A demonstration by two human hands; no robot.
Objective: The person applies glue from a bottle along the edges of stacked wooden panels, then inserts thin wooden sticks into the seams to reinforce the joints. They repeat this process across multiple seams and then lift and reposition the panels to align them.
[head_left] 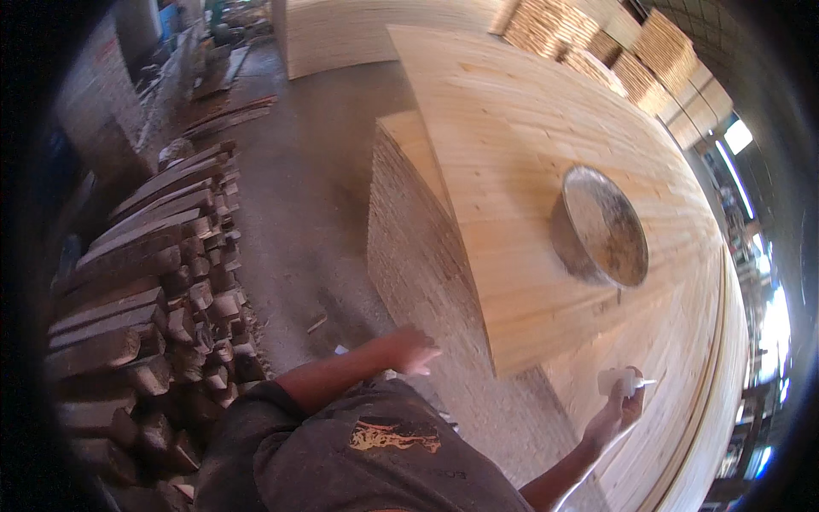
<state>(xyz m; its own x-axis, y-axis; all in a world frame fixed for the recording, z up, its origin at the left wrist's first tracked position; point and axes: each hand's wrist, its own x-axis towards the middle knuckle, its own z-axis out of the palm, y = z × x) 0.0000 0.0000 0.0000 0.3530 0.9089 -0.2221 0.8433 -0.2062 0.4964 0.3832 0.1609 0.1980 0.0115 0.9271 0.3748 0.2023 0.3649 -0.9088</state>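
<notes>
Holding the white bottle in my right grip, I have my fingers closed about it, its thin nozzle pointing off to the right. To handle it well, I think I should hold it firmly but not crush it, since a squeeze could push out whatever is inside, and turn the tip down only once it is over the right spot. My left grip, well apart to the left, looks empty; it is blurred, so I cannot tell how wide its fingers are. It seems free to steady something.

Beneath and beyond my right grip lie pale boards; whether I touch them I cannot make out. Farther ahead, a metal basin rests on a large wooden panel; I judge it best to swing my arm clear of its rim. The basin's tan and grey contents are unclear, and its base is partly hidden. My palm hides part of the bottle, and its fill does not show. Left of my left grip, the timber pile fades into the dark rim; beyond everything, the far board stacks are partly cut off.
</notes>
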